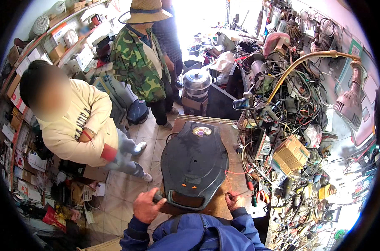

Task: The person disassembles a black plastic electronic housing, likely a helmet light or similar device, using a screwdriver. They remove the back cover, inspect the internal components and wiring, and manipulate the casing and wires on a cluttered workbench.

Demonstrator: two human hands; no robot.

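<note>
A large black electric griddle [194,161] lies closed on the brown wooden table, its loop handle [186,201] toward me. Two small orange lights show near that handle. My left hand [148,205] is closed at the griddle's near left corner, fingers curled about a small dark piece that I cannot make out. At the near right of the griddle, my right hand [235,201] pinches a thin red wire [228,180], which loops up beside the griddle's edge. Right of that hand are red-handled pliers [263,196] and a red clip [250,185].
Tools, cables and a cardboard box [291,154] crowd the bench on the right, beneath a gooseneck lamp [350,104]. A person in a cream sweatshirt [79,121] stands left, another in a camouflage jacket [137,62] beyond the table [234,146]. A steel pot [197,81] stands behind.
</note>
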